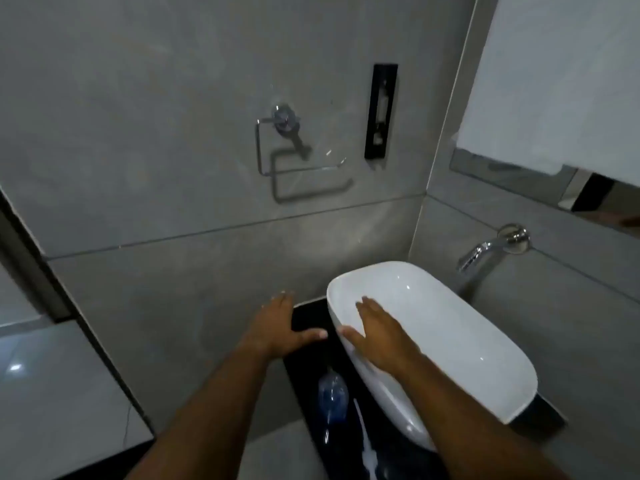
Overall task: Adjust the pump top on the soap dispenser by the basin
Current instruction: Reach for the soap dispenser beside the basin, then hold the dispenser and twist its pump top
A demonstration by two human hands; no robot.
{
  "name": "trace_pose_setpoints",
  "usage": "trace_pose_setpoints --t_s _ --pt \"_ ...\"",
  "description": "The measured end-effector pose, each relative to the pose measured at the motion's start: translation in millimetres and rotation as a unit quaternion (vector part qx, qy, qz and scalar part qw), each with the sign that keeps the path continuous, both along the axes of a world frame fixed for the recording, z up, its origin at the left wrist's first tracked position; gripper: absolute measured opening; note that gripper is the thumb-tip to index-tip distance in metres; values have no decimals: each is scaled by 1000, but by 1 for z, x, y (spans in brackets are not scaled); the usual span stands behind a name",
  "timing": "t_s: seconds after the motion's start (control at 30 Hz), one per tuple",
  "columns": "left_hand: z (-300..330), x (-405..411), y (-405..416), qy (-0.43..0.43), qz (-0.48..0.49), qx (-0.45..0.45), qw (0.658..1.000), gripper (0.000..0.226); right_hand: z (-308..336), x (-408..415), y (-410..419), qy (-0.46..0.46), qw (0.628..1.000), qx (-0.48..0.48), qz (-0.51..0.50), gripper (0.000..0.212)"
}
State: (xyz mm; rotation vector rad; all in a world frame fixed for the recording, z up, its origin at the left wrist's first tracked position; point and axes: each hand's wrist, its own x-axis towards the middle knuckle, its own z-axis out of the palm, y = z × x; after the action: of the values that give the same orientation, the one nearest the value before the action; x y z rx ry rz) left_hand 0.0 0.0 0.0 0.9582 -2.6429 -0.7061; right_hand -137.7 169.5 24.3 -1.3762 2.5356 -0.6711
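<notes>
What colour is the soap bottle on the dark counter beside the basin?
Translucent blue, though blurred; the head view shows the soap dispenser on the black counter.

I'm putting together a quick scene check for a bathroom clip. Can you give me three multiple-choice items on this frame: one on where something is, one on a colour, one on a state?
1. Where is the soap dispenser?
A. On the dark counter, between the two forearms
B. Inside the basin
C. Hung on the wall ring

2. What colour is the basin?
A. Black
B. White
C. Blue

3. What are the hands doing?
A. Both grip the dispenser
B. One presses the pump
C. Both are open and hold nothing

Answers:
1 A: the blue-tinted dispenser stands on the counter beside the basin, nearer the camera than the hands.
2 B: the bowl is glossy white against the dark counter.
3 C: the left hand is spread at the counter's far end and the right hand is flat over the basin rim, neither on the dispenser.
</notes>
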Motion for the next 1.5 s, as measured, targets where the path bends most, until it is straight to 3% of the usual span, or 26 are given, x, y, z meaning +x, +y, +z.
trace_pose_setpoints --t_s 0.1,0.2,0.3,0.4,0.53,0.77,0.93,1.1,1.33,1.5 --pt "-57 7 28 -56 -41 79 994 124 -52 34 23 -1 1000 1 -25 43" --pt "-100 15 52 -72 -56 138 986 129 -94 60 52 4 997 60 -51 26" --pt "-120 16 58 -49 -71 159 983 123 -113 64 68 -10 986 151 -66 27" --pt "-130 12 65 -30 -75 165 983 112 -126 61 74 -4 981 181 -65 31" --pt "-136 6 64 -29 -75 146 986 95 -131 61 71 -129 962 203 -130 32" --pt "-138 -5 58 -85 -118 -8 989 80 -138 60 78 -171 959 177 -142 29" --pt "-143 -4 56 -87 -124 -39 988 89 -134 60 80 -217 955 127 -156 19" --pt "-145 0 55 -82 -119 -60 988 92 -120 66 76 -140 972 83 -169 15" --pt "-147 0 55 -76 -121 -34 989 92 -63 41 64 3 995 19 -101 15" --pt "-149 -1 54 -69 -119 -24 990 91 -5 12 53 7 999 -19 -31 23"
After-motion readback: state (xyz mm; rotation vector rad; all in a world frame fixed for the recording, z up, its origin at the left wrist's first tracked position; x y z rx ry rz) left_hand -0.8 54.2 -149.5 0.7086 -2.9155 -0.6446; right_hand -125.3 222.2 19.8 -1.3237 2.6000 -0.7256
